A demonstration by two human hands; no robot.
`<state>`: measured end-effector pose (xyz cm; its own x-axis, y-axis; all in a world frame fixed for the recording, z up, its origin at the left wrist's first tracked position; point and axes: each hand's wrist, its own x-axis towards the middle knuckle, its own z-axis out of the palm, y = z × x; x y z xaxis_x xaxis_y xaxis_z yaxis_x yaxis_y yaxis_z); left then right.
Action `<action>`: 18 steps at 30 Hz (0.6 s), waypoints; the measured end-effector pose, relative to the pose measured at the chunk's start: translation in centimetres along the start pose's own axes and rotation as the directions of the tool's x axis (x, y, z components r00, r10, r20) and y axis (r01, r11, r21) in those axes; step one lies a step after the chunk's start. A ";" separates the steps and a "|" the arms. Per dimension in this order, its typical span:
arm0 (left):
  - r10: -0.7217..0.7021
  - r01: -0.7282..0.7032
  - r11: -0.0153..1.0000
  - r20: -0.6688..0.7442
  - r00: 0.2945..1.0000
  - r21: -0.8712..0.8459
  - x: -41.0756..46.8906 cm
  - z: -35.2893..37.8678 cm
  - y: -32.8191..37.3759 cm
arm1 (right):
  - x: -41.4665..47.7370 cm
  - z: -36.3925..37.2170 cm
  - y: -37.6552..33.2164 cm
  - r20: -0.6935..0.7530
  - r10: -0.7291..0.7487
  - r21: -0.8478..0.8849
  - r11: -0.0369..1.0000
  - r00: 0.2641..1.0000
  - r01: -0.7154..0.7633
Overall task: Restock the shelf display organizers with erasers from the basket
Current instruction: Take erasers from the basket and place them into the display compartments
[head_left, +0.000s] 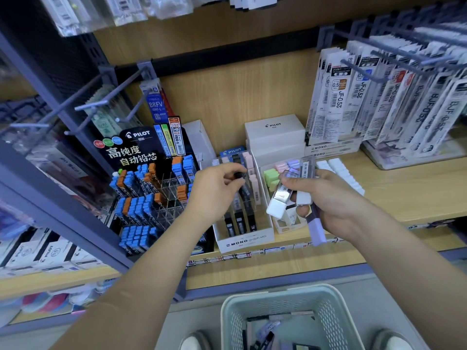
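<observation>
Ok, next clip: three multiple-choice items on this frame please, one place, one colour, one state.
1. Where is the basket? A on a hook; B low, below the shelf; C on a chair.
2. Colour of the piece in the grip of the left hand? A black; B green; C orange.
3. The grip of the right hand is: A empty; B closed round several erasers; C flat on the shelf.
Key: B, it sits under the shelf edge; A, it shows plainly dark; B, several stick out of it.
</observation>
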<state>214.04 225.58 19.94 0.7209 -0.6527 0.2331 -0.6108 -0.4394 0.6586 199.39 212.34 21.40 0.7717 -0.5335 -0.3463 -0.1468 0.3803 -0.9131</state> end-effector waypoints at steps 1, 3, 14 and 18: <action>0.010 -0.010 1.000 0.006 1.000 0.014 0.0 0.2 -0.1 | 0.0 -0.1 0.0 -0.001 -0.002 -0.001 1.000 1.000 0.002; 0.052 -0.052 0.997 0.009 0.999 0.065 -0.2 0.6 -0.3 | 0.0 -0.2 -0.1 0.000 -0.006 -0.003 1.000 1.000 0.006; 0.298 -0.308 0.913 0.078 0.951 0.266 0.6 0.6 -0.9 | 0.0 -0.5 -0.3 0.013 -0.016 0.002 1.000 1.000 0.016; 0.278 -0.271 0.943 -0.007 0.961 0.193 0.8 -0.3 -0.5 | -0.1 -0.5 -0.6 0.017 -0.032 0.038 0.999 0.999 0.032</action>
<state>215.01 225.45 20.04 0.5253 -0.7447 0.4117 -0.8346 -0.3566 0.4199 199.07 211.76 21.81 0.7862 -0.5329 -0.3130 -0.0989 0.3914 -0.9149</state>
